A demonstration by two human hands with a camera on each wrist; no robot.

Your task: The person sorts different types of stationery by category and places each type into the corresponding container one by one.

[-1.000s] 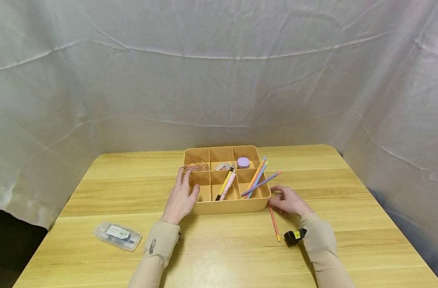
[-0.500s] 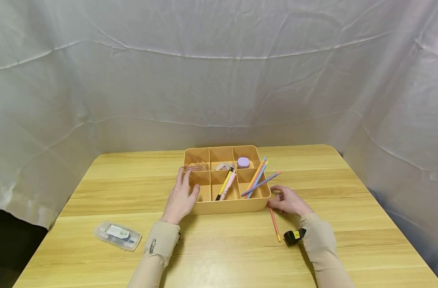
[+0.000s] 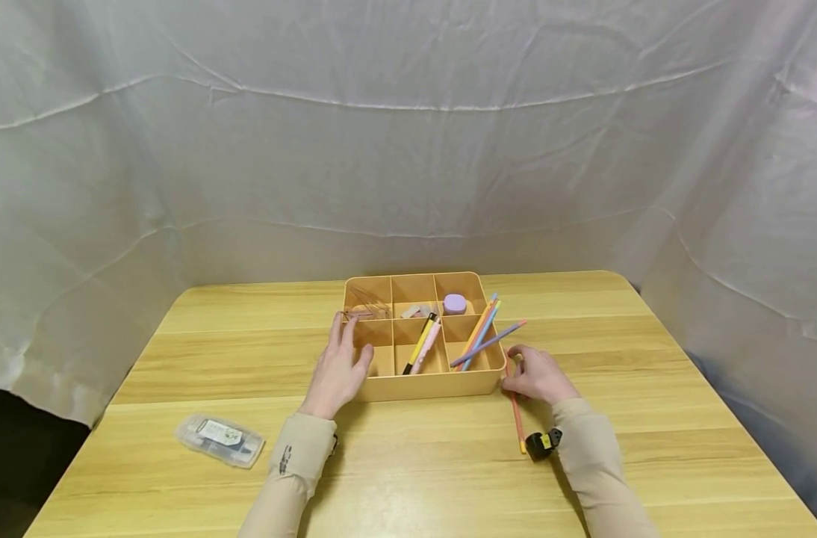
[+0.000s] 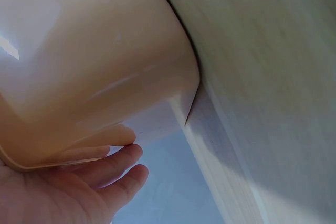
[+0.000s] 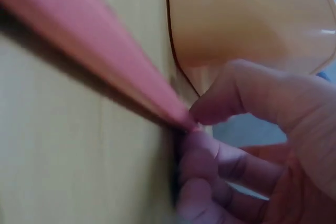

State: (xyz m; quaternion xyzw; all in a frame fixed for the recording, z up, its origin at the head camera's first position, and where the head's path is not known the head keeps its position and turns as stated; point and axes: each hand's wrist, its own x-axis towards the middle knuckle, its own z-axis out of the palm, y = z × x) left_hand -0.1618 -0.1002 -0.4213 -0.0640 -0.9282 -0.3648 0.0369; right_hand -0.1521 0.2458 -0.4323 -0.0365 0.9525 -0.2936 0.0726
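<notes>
A tan divided organizer box [image 3: 425, 386] sits toward the back of the table. My left hand [image 3: 337, 371] rests at its left front corner, thumb over the front left compartment; in the left wrist view loosely bent fingers [image 4: 123, 182] lie along the outer wall. Right of the box, my right hand [image 3: 539, 376] pinches a red pencil [image 3: 518, 422] between thumb and fingertips. The pencil's yellow end points toward me, near the table. Its pinched tip is hidden in the right wrist view, where the pencil [image 5: 100, 40] runs up from the fingers.
The box holds several coloured pencils [image 3: 479, 340], a yellow-and-black pen [image 3: 420, 345], a pink pen [image 3: 426, 347], a lilac lidded item [image 3: 455, 304], small erasers [image 3: 415, 311] and thin wire-like pieces [image 3: 368, 302]. A clear plastic case [image 3: 220, 441] lies at left.
My right hand has shifted slightly and turned, and the red pencil's far end now shows above the fingers. Its yellow end moved slightly right. The left hand stays put.
</notes>
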